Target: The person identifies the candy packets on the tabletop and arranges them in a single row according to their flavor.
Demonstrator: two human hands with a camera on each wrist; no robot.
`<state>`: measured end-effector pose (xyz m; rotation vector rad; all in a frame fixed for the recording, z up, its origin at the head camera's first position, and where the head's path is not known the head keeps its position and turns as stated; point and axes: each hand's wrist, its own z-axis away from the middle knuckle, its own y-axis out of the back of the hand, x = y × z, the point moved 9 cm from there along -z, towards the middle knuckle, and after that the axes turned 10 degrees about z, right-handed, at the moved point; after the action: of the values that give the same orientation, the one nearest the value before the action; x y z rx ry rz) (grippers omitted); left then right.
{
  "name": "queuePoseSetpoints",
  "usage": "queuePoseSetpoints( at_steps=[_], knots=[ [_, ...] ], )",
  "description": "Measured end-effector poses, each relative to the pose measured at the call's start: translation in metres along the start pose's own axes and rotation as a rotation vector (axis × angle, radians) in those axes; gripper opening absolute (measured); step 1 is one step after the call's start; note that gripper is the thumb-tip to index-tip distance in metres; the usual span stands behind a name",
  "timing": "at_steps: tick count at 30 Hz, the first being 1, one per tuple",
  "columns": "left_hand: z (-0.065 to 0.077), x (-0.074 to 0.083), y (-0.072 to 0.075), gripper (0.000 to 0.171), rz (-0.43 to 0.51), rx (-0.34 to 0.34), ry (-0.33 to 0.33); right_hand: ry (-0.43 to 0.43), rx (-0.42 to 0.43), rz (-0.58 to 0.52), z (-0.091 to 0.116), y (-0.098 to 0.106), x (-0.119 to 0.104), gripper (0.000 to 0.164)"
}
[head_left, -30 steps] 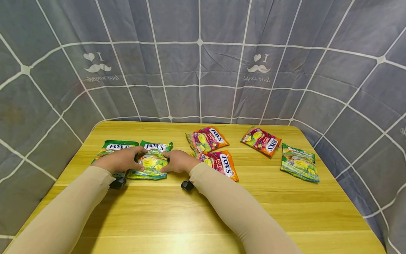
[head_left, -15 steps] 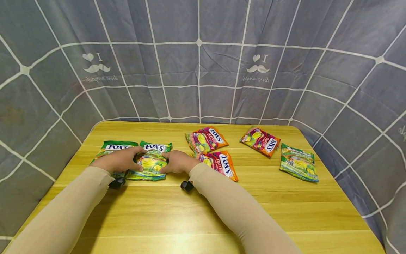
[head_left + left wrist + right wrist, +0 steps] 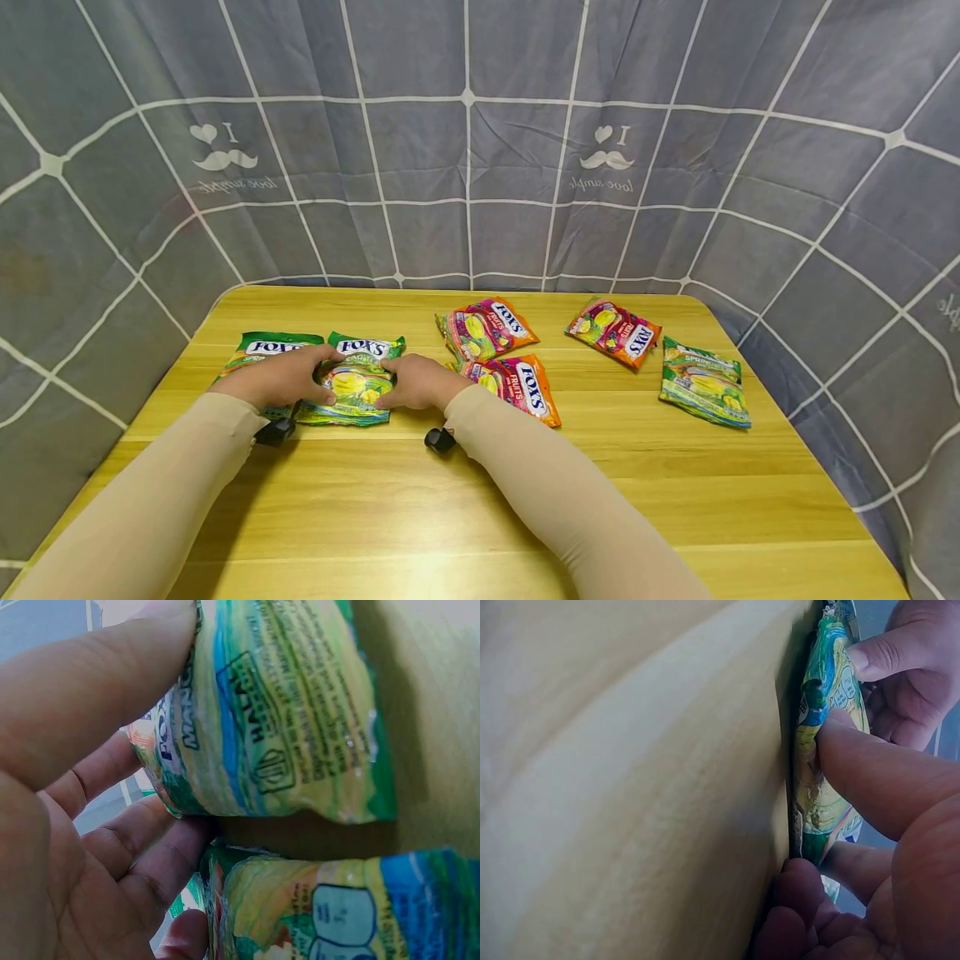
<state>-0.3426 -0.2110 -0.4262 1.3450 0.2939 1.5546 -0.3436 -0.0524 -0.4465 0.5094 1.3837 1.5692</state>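
1. Nearest, two beige sleeves run to the hands over the bare front of the wooden desk; a black wrist device sits below each hand.
2. The left hand pinches the left side of the middle green bag between thumb and fingers; in the left wrist view its thumb presses on the printed face, near the word HALAL.
3. The right hand pinches the opposite side of that bag, thumb on its face; in the right wrist view its lower fingers are curled beside the desk. The bag lies flat between the two hands, its FOX'S logo at the end away from the person.
4. Partly beneath the left hand, just left of the held bag, lies the left green bag; whether the palm touches it cannot be told.
5. Just right of the right hand is the lower orange bag, printed FRUITS and partly covered by the sleeve.
6. Well to the right of the right hand lies the right green bag, turned slightly.
7. Beyond and right of the right hand is the upper orange bag; farther right, the far orange bag lies tilted.
8. Behind everything, past both hands, hangs a grey curtain with white grid lines.
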Motion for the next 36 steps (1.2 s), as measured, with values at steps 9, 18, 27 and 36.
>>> queuePoseSetpoints(
  at_steps=[9,18,27,36],
  knots=[
    [0.0013,0.0017,0.0004,0.079,0.000,-0.008,0.003,-0.006,0.014,-0.025,-0.0002,0.0011,0.0008,0.082],
    [0.0022,0.0017,0.0005,0.078,-0.005,-0.009,0.007,-0.022,0.025,-0.039,-0.0019,-0.0002,0.0034,0.082],
    [0.0036,-0.0004,-0.0003,0.078,-0.021,0.004,0.011,-0.022,0.027,-0.063,0.0007,-0.0003,0.0027,0.080],
    [0.0042,-0.0003,-0.0004,0.079,-0.026,0.002,0.013,-0.032,0.040,-0.067,0.0028,0.0010,0.0011,0.081]
  ],
)
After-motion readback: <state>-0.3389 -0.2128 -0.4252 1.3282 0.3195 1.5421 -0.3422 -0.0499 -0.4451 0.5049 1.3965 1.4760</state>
